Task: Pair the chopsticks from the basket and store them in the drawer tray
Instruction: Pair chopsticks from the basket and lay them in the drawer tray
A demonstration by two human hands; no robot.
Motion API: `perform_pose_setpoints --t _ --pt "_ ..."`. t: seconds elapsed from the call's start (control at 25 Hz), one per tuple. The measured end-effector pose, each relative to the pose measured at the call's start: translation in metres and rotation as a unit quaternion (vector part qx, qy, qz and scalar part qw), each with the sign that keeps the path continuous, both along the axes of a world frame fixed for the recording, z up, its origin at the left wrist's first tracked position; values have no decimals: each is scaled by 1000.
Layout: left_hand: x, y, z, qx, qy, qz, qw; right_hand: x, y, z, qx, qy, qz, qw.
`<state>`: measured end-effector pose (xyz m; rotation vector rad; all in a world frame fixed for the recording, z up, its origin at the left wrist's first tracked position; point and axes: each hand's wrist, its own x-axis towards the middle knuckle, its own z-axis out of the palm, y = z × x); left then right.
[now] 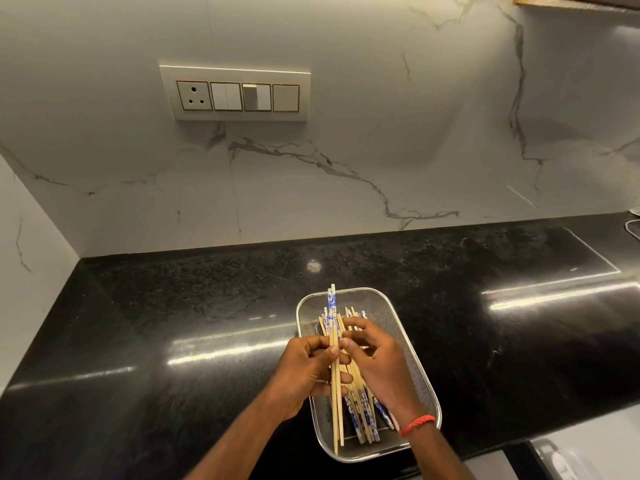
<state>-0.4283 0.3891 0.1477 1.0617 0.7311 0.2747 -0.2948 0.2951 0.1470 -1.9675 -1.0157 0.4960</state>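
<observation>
While over the basket [405, 344], left hand [304, 368] pinching two chopsticks [335, 393]

Chopsticks [360, 410]: wooden, blue-patterned tops, heaped lengthwise in basket [412, 344]. Pair [335, 403] lifted above the heap. Basket: rectangular steel mesh.

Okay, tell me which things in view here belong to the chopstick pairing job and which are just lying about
Part of the job:
mesh basket
loose chopsticks in it
held pair in the left hand
right hand

Just there:
switch panel
black countertop
white cable
red wrist thread
</observation>
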Motion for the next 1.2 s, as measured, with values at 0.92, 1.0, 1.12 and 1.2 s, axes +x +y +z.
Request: perform_pose_setpoints --t 0.92,1.0,1.12,1.2 --pt "4 1 1 -52 3 14 999 23 -21 -5 -22 35 -160 986" --pt "3 0 1 -55 3 10 998 15 -24 8 32 97 -137 985" --pt "1 -4 2 -54 0 6 999 -5 -24 16 24 157 -78 984" --pt "-1 -5 2 -49 0 7 999 -17 -24 14 4 148 -65 987"
